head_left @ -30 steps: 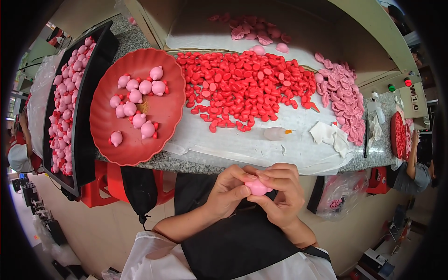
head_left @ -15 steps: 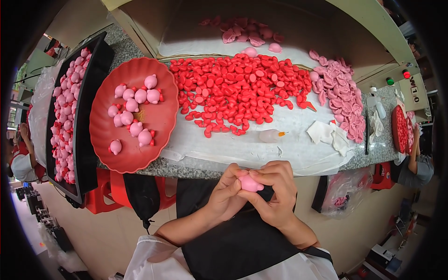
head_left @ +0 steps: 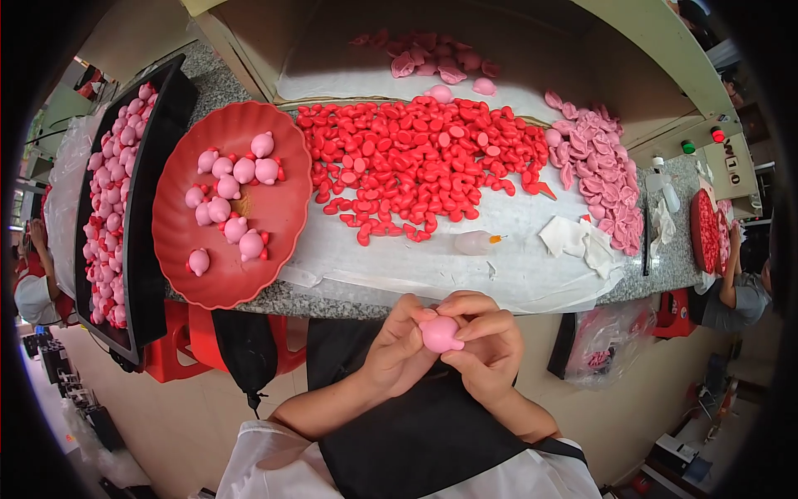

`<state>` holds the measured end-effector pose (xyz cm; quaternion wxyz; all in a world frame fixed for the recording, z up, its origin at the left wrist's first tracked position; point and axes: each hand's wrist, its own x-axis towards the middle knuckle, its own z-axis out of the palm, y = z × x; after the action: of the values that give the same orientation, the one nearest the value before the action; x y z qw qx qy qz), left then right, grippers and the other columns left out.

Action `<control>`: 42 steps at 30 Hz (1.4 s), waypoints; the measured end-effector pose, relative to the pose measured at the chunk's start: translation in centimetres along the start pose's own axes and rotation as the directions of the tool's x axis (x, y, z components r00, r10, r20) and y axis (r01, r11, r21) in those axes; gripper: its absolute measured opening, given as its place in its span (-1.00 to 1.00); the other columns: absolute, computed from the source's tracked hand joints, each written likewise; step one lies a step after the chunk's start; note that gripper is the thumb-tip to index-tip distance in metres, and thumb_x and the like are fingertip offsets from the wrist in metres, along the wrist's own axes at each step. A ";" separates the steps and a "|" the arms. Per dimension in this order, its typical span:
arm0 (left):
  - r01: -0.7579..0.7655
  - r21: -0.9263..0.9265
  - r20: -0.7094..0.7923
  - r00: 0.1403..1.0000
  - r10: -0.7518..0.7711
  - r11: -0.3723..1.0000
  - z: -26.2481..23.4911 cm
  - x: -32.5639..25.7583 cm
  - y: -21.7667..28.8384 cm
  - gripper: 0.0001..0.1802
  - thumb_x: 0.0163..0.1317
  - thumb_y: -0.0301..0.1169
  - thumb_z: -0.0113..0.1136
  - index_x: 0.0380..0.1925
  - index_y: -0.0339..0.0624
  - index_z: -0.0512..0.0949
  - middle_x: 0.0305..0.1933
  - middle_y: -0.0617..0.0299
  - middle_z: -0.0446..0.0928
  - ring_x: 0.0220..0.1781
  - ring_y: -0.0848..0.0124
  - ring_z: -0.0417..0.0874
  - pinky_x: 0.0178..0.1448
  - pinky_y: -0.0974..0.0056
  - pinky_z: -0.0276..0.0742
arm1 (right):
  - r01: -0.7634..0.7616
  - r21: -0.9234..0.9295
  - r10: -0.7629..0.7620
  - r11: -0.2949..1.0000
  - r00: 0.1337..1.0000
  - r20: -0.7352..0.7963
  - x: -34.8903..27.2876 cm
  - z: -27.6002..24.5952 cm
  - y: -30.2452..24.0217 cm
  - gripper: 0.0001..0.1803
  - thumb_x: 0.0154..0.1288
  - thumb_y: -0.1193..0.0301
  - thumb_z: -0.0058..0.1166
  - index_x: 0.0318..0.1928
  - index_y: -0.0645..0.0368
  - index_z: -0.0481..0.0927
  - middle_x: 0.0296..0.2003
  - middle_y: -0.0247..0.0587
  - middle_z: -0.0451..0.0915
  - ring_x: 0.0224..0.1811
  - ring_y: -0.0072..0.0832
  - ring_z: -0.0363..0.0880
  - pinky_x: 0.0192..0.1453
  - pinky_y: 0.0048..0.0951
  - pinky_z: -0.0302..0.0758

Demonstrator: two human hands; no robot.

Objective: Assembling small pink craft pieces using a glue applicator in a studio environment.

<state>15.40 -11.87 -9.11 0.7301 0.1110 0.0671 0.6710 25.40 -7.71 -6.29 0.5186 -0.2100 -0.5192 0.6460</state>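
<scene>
A speckled worktable [head_left: 675, 249] crosses the view through 12 o'clock. A black tray [head_left: 141, 266] stands at 9 o'clock, a heap of red pieces [head_left: 416, 162] at 12, a scalloped red plate [head_left: 274, 220] between 9 and 10. At 5, the left hand [head_left: 397, 345] and right hand [head_left: 495, 345], fingers nearly closed, pinch 1 pink ball [head_left: 440, 335] between them.

— How are the person's arms set?
— The bare left forearm [head_left: 331, 405] slants up to the right, the bare right forearm [head_left: 522, 411] up to the left.
— And the hands?
— The bare left hand [head_left: 392, 353] and bare right hand [head_left: 490, 341] come close together before the body, each pinching between thumb and bent fingers.
— The right thumb [head_left: 467, 363]?
— Below its own curled fingers, pointing toward the left hand.
</scene>
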 end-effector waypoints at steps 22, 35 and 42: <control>-0.116 0.325 -0.169 0.969 0.178 0.938 0.8 -0.6 0.2 -0.68 -0.01 -0.23 0.07 -0.31 0.00 0.21 -0.25 0.27 0.26 -0.11 0.43 0.26 0.04 0.31 0.09 | -0.055 0.274 0.034 0.960 0.996 0.081 0.2 -0.1 0.1 -0.87 -0.02 0.58 -0.02 -0.40 0.23 0.36 -0.22 -0.11 0.34 -0.09 -0.42 0.27 0.03 -0.42 0.14; -0.133 0.368 -0.206 0.954 0.220 0.920 1.2 -0.8 0.2 -0.71 0.04 -0.25 0.01 -0.27 -0.02 0.21 -0.25 0.28 0.28 -0.14 0.43 0.29 -0.01 0.32 0.17 | -0.119 0.334 0.104 0.935 0.993 0.062 0.0 -0.3 0.0 -0.83 -0.02 0.54 0.01 -0.37 0.21 0.34 -0.21 -0.10 0.34 -0.08 -0.39 0.28 0.02 -0.39 0.17; -0.204 0.465 -0.008 0.972 0.234 0.862 0.7 0.2 -0.1 -0.86 -0.01 -0.58 0.01 -0.39 -0.25 0.39 -0.15 0.08 0.31 -0.10 0.35 0.34 -0.03 0.29 0.26 | 0.087 -0.269 -0.033 0.959 0.980 0.198 0.8 -2.3 -0.2 -0.56 -0.25 0.53 0.21 -0.24 0.27 0.39 -0.24 -0.06 0.41 -0.12 -0.25 0.32 -0.04 -0.31 0.25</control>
<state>15.71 -11.75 -8.40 0.5993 0.2664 0.2345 0.7176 27.12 -5.98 -6.76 0.4514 -0.2013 -0.6577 0.5685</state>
